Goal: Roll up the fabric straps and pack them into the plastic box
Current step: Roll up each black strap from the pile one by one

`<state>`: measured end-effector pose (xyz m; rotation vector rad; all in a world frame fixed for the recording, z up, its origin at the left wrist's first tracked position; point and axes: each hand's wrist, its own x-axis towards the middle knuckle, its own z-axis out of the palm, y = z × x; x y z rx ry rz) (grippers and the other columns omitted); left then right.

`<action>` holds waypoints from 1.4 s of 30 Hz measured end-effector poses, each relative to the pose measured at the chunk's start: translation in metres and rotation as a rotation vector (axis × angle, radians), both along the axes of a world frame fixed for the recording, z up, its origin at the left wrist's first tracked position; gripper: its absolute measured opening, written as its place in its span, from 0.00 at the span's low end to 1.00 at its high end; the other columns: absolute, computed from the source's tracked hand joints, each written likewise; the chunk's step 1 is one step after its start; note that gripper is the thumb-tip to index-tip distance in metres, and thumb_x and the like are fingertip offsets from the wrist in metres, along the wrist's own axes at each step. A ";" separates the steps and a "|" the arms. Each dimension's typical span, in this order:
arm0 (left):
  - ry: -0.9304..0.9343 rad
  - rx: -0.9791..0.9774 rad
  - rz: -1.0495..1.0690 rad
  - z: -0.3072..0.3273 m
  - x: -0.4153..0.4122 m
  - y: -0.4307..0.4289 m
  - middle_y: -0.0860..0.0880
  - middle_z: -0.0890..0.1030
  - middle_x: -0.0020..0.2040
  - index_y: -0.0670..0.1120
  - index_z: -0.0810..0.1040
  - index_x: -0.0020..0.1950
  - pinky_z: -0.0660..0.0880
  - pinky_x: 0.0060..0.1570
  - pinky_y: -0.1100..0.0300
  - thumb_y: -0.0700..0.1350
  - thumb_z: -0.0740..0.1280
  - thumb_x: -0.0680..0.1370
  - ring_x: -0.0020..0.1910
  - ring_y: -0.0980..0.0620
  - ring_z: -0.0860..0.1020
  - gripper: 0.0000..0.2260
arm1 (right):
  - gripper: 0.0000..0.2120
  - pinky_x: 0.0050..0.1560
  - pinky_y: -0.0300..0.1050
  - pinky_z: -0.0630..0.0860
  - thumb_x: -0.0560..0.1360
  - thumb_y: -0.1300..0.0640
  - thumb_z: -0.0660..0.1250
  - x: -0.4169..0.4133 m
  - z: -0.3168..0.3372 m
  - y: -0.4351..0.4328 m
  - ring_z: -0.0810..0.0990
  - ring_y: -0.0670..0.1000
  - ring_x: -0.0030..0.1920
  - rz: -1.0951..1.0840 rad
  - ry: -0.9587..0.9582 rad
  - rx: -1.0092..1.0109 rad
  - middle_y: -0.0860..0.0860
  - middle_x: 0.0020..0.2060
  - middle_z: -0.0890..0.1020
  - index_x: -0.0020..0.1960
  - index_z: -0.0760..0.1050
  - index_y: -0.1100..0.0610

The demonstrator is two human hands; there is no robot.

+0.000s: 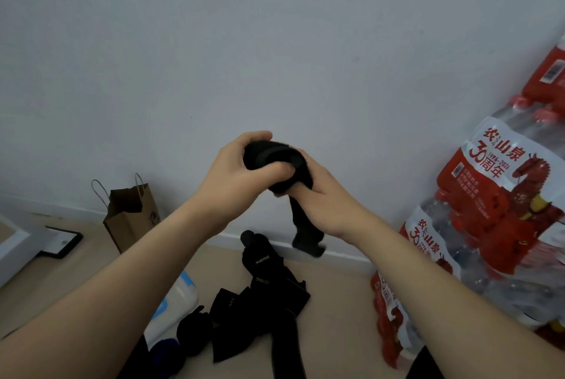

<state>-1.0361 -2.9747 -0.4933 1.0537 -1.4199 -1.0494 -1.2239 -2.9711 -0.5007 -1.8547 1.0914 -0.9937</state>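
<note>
I hold a black fabric strap (272, 154) up in front of the wall, partly wound into a thick roll. My left hand (241, 170) grips the roll from the left with thumb and fingers curled round it. My right hand (318, 198) holds the roll's right side, and the loose tail (307, 232) hangs down below it. On the floor beneath lies a heap of black straps (263, 296), one rolled. A white and blue plastic box (177, 302) sits left of the heap, partly hidden by my left forearm.
A brown paper bag (130, 216) stands by the wall at left, with a black-framed flat item (61, 242) beside it. Stacked packs of bottled water (477, 225) in red and white wrap fill the right side. The floor is light wood.
</note>
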 end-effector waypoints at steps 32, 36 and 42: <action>0.051 0.048 0.049 -0.006 0.007 -0.011 0.40 0.82 0.56 0.54 0.77 0.62 0.86 0.44 0.49 0.39 0.70 0.85 0.48 0.43 0.87 0.11 | 0.13 0.34 0.52 0.82 0.80 0.60 0.76 -0.020 0.019 0.013 0.81 0.58 0.30 0.068 -0.216 0.488 0.60 0.40 0.86 0.62 0.77 0.53; 0.068 0.039 0.043 -0.011 0.001 -0.013 0.44 0.84 0.53 0.51 0.86 0.55 0.87 0.46 0.51 0.37 0.75 0.80 0.48 0.45 0.88 0.10 | 0.11 0.43 0.55 0.84 0.79 0.51 0.71 -0.024 0.025 0.012 0.87 0.61 0.42 0.120 -0.274 0.380 0.64 0.48 0.88 0.53 0.86 0.57; 0.110 0.227 -0.134 -0.004 0.000 -0.009 0.50 0.87 0.46 0.48 0.89 0.53 0.86 0.50 0.44 0.41 0.62 0.73 0.47 0.45 0.87 0.17 | 0.23 0.58 0.54 0.84 0.78 0.72 0.62 -0.045 0.022 0.002 0.87 0.64 0.59 0.253 -0.289 0.331 0.63 0.61 0.86 0.70 0.80 0.59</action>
